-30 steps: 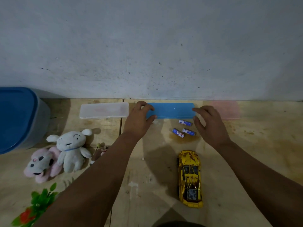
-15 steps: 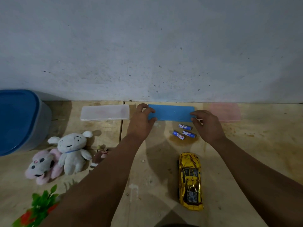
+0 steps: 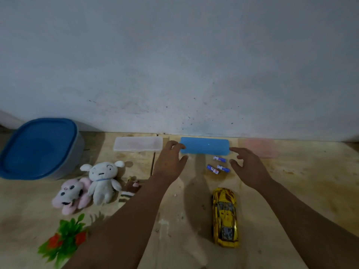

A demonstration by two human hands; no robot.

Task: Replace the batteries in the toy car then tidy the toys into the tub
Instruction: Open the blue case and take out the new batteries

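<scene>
- Hands first: our left hand sits just left of centre in the frame, its fingers curled at the left end of a blue box that lies along the foot of the wall; the fingertips touch that end, thumb below the near edge, though we cannot tell whether the grip has truly closed on it.
- Our right hand is right of centre, its grip spread and loose, the forefinger reaching to the right end of the blue box; contact there is too fine to judge.
- Three blue-and-white batteries lie on the wooden desk between the two hands, just below the blue box, over a darker stain.
- The toy car, shiny gold, rests on its wheels at lower centre-right, nose toward the wall, between our forearms and well apart from the hands.
- The tub stands at the left edge against the wall, its blue lid on.
- A clear box lies left of the blue one, and a pale pink box to its right, all three in a row along the wall.
- Below the tub, a white plush dog sits against a pink plush, touching it; a small brown striped toy shows beside our left forearm, partly hidden.
- A plastic plant with green leaves and red bits lies at lower left.
</scene>
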